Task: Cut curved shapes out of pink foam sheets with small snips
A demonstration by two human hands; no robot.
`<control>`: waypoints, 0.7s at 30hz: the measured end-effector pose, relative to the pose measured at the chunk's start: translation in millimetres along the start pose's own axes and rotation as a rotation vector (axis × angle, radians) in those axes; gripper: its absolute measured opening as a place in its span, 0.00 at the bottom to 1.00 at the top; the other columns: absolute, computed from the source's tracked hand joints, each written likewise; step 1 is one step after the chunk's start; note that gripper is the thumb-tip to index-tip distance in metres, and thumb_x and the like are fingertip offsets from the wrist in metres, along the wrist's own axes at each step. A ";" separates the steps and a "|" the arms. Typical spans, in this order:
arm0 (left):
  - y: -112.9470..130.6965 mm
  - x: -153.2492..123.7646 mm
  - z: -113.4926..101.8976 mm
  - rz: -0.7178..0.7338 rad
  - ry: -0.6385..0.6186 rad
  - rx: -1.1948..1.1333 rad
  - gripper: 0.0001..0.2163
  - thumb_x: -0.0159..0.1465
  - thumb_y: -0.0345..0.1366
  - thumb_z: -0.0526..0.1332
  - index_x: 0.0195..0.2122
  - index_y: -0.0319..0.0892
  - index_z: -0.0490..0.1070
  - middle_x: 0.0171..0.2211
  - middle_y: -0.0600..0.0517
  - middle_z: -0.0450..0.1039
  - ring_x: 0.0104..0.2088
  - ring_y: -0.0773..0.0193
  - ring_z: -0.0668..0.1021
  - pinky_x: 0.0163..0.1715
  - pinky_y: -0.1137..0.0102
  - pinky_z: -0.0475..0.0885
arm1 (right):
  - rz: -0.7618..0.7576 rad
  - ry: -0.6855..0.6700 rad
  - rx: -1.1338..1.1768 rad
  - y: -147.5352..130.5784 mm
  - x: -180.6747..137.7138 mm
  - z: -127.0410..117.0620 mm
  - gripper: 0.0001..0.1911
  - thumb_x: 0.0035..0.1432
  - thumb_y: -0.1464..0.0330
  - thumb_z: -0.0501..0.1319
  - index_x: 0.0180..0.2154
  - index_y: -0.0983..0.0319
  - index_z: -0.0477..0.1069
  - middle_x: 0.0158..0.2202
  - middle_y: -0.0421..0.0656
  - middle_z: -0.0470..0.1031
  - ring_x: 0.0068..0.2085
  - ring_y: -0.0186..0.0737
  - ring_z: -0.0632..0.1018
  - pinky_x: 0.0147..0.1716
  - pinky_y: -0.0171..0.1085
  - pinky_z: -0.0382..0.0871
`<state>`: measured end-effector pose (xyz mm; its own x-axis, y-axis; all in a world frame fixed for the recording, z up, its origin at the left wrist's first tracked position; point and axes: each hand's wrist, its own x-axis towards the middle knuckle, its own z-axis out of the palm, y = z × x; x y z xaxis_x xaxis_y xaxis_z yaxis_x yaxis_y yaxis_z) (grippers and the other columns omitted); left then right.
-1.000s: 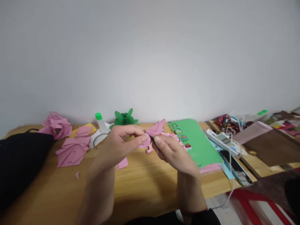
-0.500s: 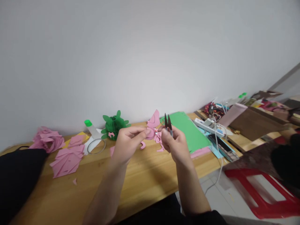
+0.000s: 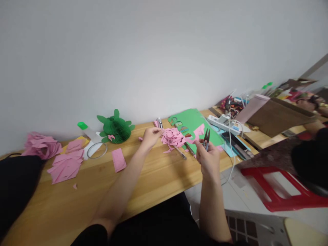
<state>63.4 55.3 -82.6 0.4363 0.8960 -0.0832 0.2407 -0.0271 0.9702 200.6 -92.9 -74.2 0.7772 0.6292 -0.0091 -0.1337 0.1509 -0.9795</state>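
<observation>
My right hand (image 3: 208,153) is closed around small scissors (image 3: 207,136), their dark blades pointing up and slightly apart. A pink paper offcut (image 3: 199,131) appears right by its fingertips; whether they pinch it too is unclear. My left hand (image 3: 151,137) reaches to the left edge of a heap of pink paper scraps (image 3: 173,137). Its thumb and fingers are pressed together, and what they hold is hidden. A pen-like tool (image 3: 181,153) sticks out from under the heap. Behind it lies a white glue tube (image 3: 160,123).
Green sheets (image 3: 214,133) lie right of the heap. A green honeycomb paper figure (image 3: 116,128), pink paper pieces (image 3: 67,165), a ring (image 3: 96,150) and a green-capped glue stick (image 3: 85,129) sit left. A power strip (image 3: 222,124) and a phone (image 3: 237,146) are right; a red stool (image 3: 276,191) stands below.
My hands have moved apart: the left to the scrap heap, the right rightward and lower with the scissors. The pink piece in my left fingers no longer shows. The view has shifted.
</observation>
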 end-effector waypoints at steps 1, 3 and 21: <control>-7.3 7.4 6.2 -0.017 -0.016 0.039 0.16 0.68 0.40 0.61 0.55 0.39 0.69 0.53 0.44 0.72 0.48 0.55 0.78 0.46 0.56 0.77 | 0.010 0.021 -0.010 3.5 0.7 -6.0 0.23 0.40 0.53 0.72 0.29 0.60 0.66 0.12 0.26 0.54 0.13 0.25 0.52 0.12 0.29 0.42; -16.5 18.0 19.0 -0.041 -0.055 0.119 0.17 0.68 0.40 0.61 0.55 0.39 0.69 0.53 0.44 0.72 0.48 0.55 0.78 0.46 0.55 0.76 | 0.025 0.041 -0.033 9.9 0.8 -14.5 0.22 0.39 0.54 0.72 0.29 0.61 0.67 0.12 0.26 0.54 0.13 0.26 0.53 0.12 0.29 0.42; -7.8 1.4 11.0 0.028 -0.358 0.416 0.16 0.68 0.40 0.61 0.54 0.40 0.69 0.53 0.44 0.72 0.49 0.55 0.77 0.47 0.56 0.76 | 0.033 -0.250 -0.242 24.9 -4.9 -28.4 0.16 0.47 0.56 0.66 0.28 0.60 0.67 0.15 0.28 0.54 0.16 0.28 0.53 0.16 0.32 0.44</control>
<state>71.7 51.9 -92.8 0.6979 0.6872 -0.2017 0.5157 -0.2868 0.8073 210.9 -113.9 -104.2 0.5960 0.8027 -0.0214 0.0168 -0.0392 -0.9991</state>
